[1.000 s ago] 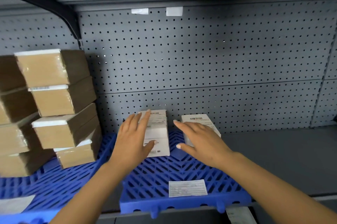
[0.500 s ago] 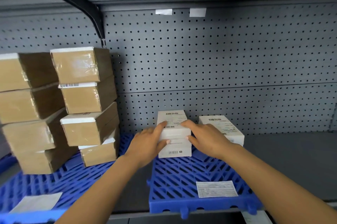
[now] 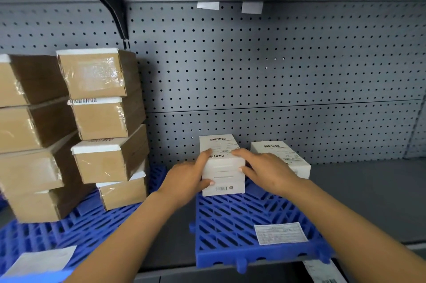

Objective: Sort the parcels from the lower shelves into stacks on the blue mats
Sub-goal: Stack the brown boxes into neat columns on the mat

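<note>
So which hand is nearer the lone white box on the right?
Right. The right hand grips the white stack on its right side, just beside that box; the left hand grips its left side.

The right hand moved from the single parcel onto the white stack.

No legible text on my feed. I only see barcodes: on the white parcel stack, the white parcel beside it and one brown box. The printed sheet on the blue mat is unreadable.
</note>
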`<state>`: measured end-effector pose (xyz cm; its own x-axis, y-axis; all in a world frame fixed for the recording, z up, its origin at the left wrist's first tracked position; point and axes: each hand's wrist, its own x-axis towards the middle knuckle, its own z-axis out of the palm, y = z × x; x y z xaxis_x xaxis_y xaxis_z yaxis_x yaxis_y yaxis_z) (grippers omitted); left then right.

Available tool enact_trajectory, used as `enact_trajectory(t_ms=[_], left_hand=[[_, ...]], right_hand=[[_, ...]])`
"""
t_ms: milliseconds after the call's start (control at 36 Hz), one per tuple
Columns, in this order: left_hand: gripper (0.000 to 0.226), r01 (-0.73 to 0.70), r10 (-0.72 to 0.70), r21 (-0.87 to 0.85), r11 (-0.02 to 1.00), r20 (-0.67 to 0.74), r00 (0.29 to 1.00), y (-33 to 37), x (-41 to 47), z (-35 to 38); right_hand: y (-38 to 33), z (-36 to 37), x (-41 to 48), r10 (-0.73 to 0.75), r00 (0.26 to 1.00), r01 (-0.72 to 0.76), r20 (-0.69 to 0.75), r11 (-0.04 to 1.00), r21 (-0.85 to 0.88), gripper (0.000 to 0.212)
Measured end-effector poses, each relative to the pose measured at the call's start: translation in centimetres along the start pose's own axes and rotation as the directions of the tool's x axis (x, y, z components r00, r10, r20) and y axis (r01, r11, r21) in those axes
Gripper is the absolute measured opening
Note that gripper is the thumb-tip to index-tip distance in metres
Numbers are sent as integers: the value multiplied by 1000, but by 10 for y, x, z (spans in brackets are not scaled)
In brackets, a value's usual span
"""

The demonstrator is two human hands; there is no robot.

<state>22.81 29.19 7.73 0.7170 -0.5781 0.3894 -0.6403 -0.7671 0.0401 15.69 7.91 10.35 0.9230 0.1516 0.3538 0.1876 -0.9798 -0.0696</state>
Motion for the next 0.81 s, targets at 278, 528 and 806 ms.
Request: enact_trajectory(t_ms=[278,528,806], left_hand=[[93,20,-8,-146,989,84,996,-1,-5,-2],[96,12,12,-219,976,106,994,-4,-3,-2],[91,26,-27,9,1000,85,996,6,0,-11]], right_hand=[[-1,24,-10,6,995,-2,-104,999,37,62],[-4,23,-9,53,998,-53,-23,998,29,76],[-6,17,-7,21,1000,-22,-10,999,-29,72]])
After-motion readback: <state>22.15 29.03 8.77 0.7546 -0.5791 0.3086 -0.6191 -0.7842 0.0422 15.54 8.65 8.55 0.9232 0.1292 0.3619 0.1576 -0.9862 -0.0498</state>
